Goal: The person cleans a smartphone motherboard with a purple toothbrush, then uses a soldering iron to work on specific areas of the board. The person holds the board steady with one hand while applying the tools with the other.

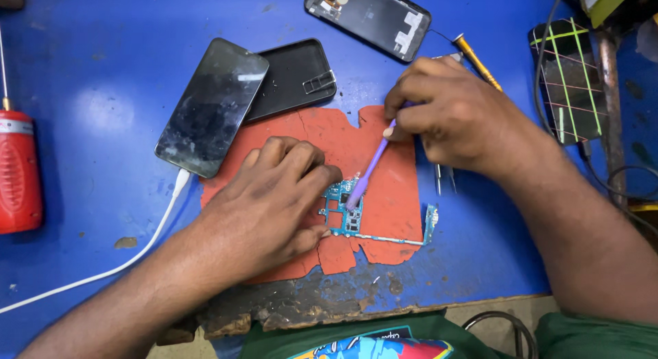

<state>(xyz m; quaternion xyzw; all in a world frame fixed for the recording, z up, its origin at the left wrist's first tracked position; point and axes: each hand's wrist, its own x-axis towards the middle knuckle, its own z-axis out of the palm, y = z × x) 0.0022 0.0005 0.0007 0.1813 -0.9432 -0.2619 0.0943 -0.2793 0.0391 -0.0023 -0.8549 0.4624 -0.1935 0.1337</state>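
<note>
Our left hand [274,201] presses fingers down on a teal phone circuit board [343,208], small, irregular, dotted with metal shields, a thin strip running right to a side piece. It lies on a torn orange mat [391,194] on the blue tabletop [89,91]. Our right hand [452,119] pinches a purple brush [367,174], its tip touching the board. A dark smartphone [212,105] lies nearby, cabled.
</note>
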